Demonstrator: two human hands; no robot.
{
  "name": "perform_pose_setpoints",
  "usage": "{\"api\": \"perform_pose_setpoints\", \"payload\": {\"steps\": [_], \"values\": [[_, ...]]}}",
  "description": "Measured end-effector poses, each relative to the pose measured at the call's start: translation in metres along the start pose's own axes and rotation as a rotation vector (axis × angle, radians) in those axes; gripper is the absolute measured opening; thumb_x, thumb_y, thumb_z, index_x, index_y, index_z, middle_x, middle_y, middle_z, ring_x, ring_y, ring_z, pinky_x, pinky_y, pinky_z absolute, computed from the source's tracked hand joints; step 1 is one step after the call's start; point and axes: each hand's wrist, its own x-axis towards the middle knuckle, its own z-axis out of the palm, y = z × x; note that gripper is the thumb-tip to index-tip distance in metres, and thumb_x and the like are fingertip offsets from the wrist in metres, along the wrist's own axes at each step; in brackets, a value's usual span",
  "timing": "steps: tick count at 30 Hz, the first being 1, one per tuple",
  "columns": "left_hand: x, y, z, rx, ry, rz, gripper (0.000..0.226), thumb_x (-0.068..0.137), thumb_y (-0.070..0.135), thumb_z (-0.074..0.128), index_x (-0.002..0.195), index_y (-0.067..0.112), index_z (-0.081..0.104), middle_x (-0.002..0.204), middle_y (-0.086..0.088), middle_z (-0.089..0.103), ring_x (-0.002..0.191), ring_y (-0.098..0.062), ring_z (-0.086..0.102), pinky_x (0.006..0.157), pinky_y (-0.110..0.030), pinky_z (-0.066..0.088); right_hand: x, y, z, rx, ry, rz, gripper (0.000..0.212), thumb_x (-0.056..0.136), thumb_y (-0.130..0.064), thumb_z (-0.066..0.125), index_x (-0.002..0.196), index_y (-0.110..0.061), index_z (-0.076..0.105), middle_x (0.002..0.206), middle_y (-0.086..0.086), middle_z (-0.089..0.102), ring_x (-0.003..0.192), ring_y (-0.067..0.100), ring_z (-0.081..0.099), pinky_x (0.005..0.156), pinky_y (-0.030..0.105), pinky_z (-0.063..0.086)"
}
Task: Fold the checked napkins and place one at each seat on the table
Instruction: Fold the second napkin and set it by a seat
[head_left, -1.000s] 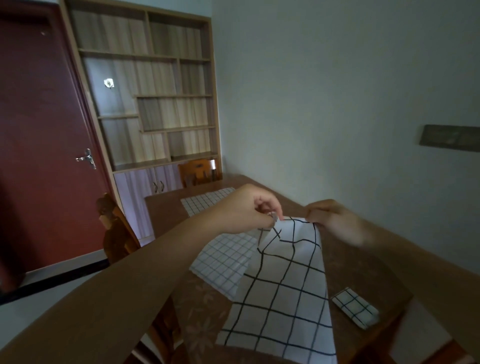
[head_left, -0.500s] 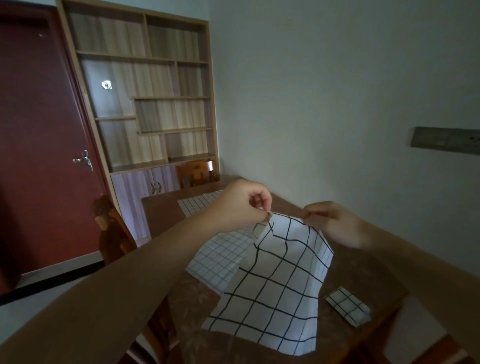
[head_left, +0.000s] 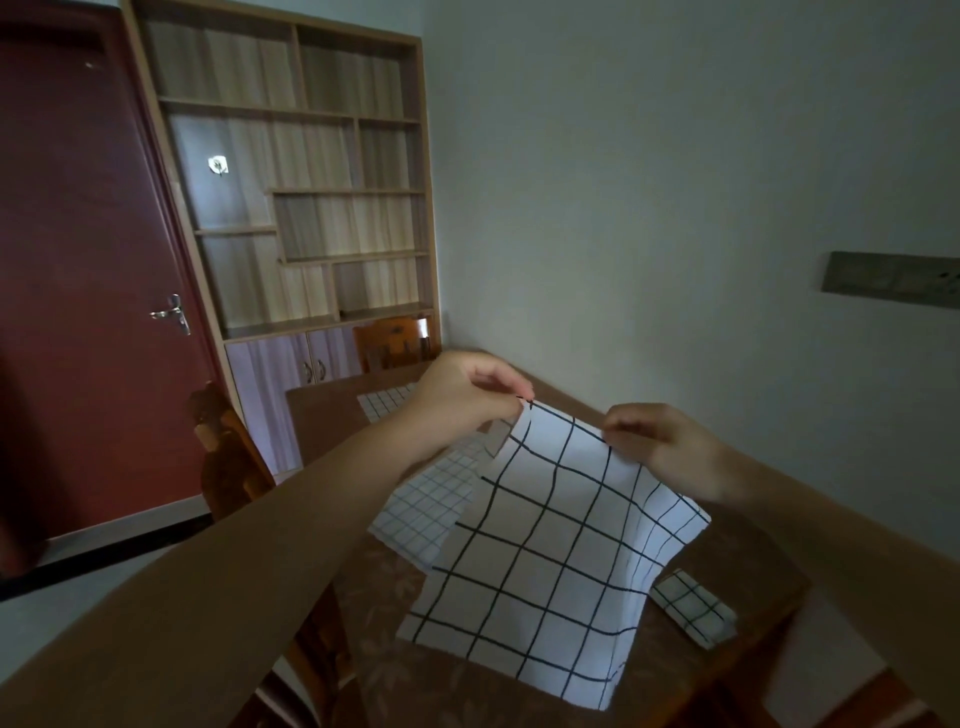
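While my left hand (head_left: 470, 395) pinches one top corner of the big checked napkin (head_left: 545, 525) and my right hand (head_left: 660, 441) pinches the other, it hangs over the bench (head_left: 727, 587). I think I should bring the corners together evenly. From left: a chair (head_left: 228, 457), a small-check cloth (head_left: 428, 501) underneath, a folded napkin (head_left: 693, 608) close by, maybe in the way.

Held napkin (head_left: 540, 545) above table (head_left: 322, 415), folded napkin (head_left: 693, 608) to its right, chair (head_left: 387, 343) behind.
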Motion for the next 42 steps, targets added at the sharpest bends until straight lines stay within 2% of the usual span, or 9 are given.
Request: {"api": "perform_pose_setpoints", "payload": {"steps": [8,12,15,18,22,25,30,34,42], "values": [[-0.008,0.004,0.001,-0.036,0.039,-0.026,0.006,0.085,0.02,0.072,0.087,0.026,0.07,0.092,0.004,0.073,0.08,-0.009,0.067,0.073,-0.024,0.052,-0.002,0.005,0.002,0.033,0.004,-0.043,0.026,0.093,-0.018,0.052,0.069,-0.023,0.058,0.064,0.003,0.046,0.057,0.019,0.039,0.052,0.034,0.032],[-0.015,0.004,-0.002,0.012,-0.124,-0.286,0.067,0.064,0.08,0.052,0.108,0.031,0.064,0.104,0.01,0.055,0.096,-0.009,0.052,0.088,-0.034,0.041,-0.001,0.0,0.001,0.081,0.09,-0.076,0.037,0.095,-0.016,0.051,0.061,-0.03,0.054,0.062,0.001,0.044,0.055,0.013,0.038,0.054,0.029,0.031],[-0.009,-0.007,-0.002,0.246,-0.225,-0.126,0.058,0.076,0.058,0.068,0.085,0.001,0.064,0.076,-0.005,0.049,0.073,-0.015,0.05,0.07,-0.032,0.038,-0.004,0.002,-0.003,0.109,0.092,-0.052,0.028,0.09,-0.032,0.053,0.063,-0.029,0.056,0.062,0.001,0.044,0.058,0.021,0.038,0.055,0.038,0.033],[-0.004,-0.011,-0.001,0.298,-0.277,-0.046,0.037,0.086,0.033,0.071,0.058,0.014,0.056,0.055,0.008,0.046,0.052,-0.007,0.046,0.058,-0.026,0.036,-0.012,0.0,-0.005,0.087,-0.012,-0.041,0.024,0.084,-0.049,0.062,0.072,-0.028,0.062,0.067,-0.003,0.052,0.063,0.019,0.049,0.062,0.038,0.041],[-0.002,-0.002,0.012,0.343,-0.365,0.014,0.016,0.088,0.026,0.069,0.098,0.015,0.076,0.093,0.007,0.076,0.084,-0.006,0.07,0.079,-0.027,0.052,-0.007,-0.02,0.012,0.115,-0.084,-0.08,0.019,0.089,-0.035,0.067,0.104,-0.024,0.07,0.089,0.001,0.072,0.079,0.018,0.067,0.074,0.028,0.05],[0.0,0.0,0.012,0.392,-0.345,0.063,0.022,0.086,0.029,0.071,0.082,0.008,0.072,0.069,0.004,0.065,0.061,-0.007,0.058,0.062,-0.024,0.042,0.0,-0.026,0.023,0.089,0.041,-0.163,0.016,0.094,-0.022,0.061,0.091,-0.009,0.069,0.062,0.007,0.052,0.051,0.022,0.043,0.051,0.029,0.038],[-0.003,-0.011,-0.017,0.468,-0.284,-0.016,0.019,0.081,0.031,0.076,0.07,0.017,0.072,0.067,0.003,0.065,0.062,-0.007,0.059,0.061,-0.03,0.042,-0.001,-0.017,0.01,0.276,0.32,-0.075,0.027,0.094,-0.008,0.057,0.081,0.016,0.059,0.067,0.012,0.053,0.058,0.014,0.047,0.049,0.017,0.039],[-0.007,-0.027,-0.03,0.339,-0.15,-0.073,0.025,0.086,0.03,0.071,0.088,0.006,0.074,0.08,-0.01,0.068,0.074,-0.02,0.063,0.067,-0.031,0.045,-0.005,-0.011,0.002,0.335,0.394,0.001,0.022,0.096,-0.013,0.055,0.078,-0.015,0.067,0.061,-0.011,0.065,0.055,-0.002,0.058,0.051,0.011,0.044],[-0.006,-0.041,-0.009,-0.258,0.093,-0.206,0.022,0.084,0.012,0.073,0.106,0.013,0.073,0.105,-0.002,0.075,0.101,-0.018,0.07,0.097,-0.042,0.052,-0.003,-0.007,0.0,0.53,0.425,0.132,0.027,0.096,-0.02,0.056,0.074,-0.022,0.072,0.062,-0.007,0.066,0.059,0.013,0.06,0.056,0.026,0.045]]}}
